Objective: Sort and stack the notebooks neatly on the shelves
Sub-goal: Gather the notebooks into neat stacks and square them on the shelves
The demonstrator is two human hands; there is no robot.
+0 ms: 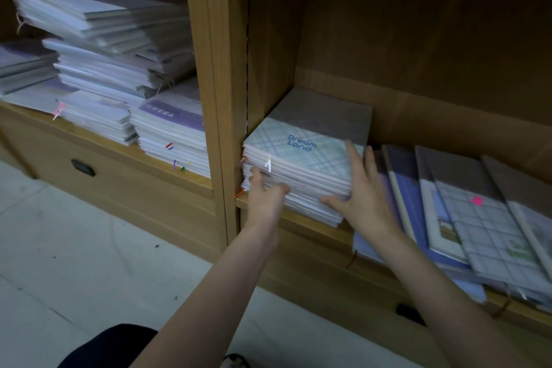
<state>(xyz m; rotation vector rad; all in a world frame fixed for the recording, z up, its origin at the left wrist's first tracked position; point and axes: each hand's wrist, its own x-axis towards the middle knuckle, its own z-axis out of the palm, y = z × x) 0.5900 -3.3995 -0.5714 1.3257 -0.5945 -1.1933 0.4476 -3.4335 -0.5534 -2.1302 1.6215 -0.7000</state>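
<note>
A stack of notebooks [310, 146], its top cover a pale plaid reading "Dream Land", stands in the left corner of the right shelf compartment [316, 225]. My left hand [265, 193] touches the stack's front left edge with its fingers spread. My right hand [363, 188] lies flat against the stack's front right corner, fingers straight, thumb along the front edge. To the right of that hand, several notebooks [466, 218] lie fanned and overlapping, hanging over the shelf's front edge.
The left compartment [98, 140] holds several uneven piles of notebooks [110, 48], some skewed. A wooden upright [215, 92] divides the two compartments. Below the shelves are cabinet fronts with dark handles [83, 167]. The floor [74, 248] is pale.
</note>
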